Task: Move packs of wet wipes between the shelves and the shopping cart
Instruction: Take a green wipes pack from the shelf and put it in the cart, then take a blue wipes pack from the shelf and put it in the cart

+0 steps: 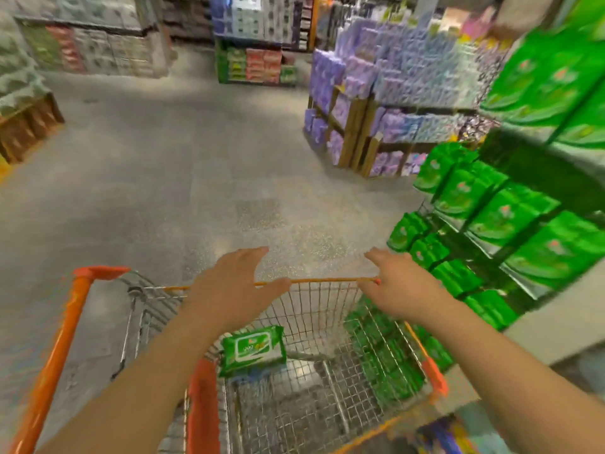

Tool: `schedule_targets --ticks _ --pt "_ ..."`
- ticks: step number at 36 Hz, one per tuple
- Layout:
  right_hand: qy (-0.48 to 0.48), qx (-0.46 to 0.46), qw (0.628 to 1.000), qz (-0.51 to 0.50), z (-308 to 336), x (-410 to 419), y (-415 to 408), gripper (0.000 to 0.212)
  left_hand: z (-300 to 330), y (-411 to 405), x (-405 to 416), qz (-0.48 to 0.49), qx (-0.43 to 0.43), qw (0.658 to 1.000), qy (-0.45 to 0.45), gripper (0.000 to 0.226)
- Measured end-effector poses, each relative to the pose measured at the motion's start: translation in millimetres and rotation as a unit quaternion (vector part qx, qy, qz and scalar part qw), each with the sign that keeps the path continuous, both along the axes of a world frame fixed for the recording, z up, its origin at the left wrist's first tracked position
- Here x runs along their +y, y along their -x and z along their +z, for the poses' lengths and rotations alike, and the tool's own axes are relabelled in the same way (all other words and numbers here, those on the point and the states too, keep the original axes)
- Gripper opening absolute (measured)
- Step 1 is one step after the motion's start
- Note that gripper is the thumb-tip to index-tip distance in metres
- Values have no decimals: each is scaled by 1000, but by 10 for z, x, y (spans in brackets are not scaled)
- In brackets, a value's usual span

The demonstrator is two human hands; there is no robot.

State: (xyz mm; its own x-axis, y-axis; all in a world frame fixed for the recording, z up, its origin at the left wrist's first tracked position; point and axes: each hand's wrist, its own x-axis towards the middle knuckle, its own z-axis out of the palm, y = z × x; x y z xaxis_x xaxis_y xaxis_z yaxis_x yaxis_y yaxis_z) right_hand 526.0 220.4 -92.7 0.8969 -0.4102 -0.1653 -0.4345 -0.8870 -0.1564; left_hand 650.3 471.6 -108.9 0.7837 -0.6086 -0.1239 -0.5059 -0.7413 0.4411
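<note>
Left hand (pixel 229 283) and right hand (pixel 397 285) spread wide over the shopping cart (pixel 327 309), fingers straight, gripping nothing. Below, at six o'clock, one green wet wipes pack (pixel 252 350) lying in the basket. At three o'clock, shelves (pixel 540 309) stacked with green packs (pixel 504 221).

One wipes pack (pixel 252 350) in the cart (pixel 327 398), shelves (pixel 523 224) just right of it.
</note>
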Motion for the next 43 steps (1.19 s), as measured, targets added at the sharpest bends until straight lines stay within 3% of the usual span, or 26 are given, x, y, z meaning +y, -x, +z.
schedule_targets --ticks 21,33,37,43 --pt "52 -47 983 -172 762 -222 2303 66 671 1420 -996 -210 -82 972 59 86" --pt "6 -82 941 -329 751 -258 4360 63 763 3042 -1790 -348 -117 930 38 88" --pt "-5 -95 923 -373 654 -287 4995 65 732 3584 -1997 -392 -101 913 45 98" --pt "-20 -90 894 -438 602 -242 5775 66 741 4276 -2214 -433 -115 893 49 81"
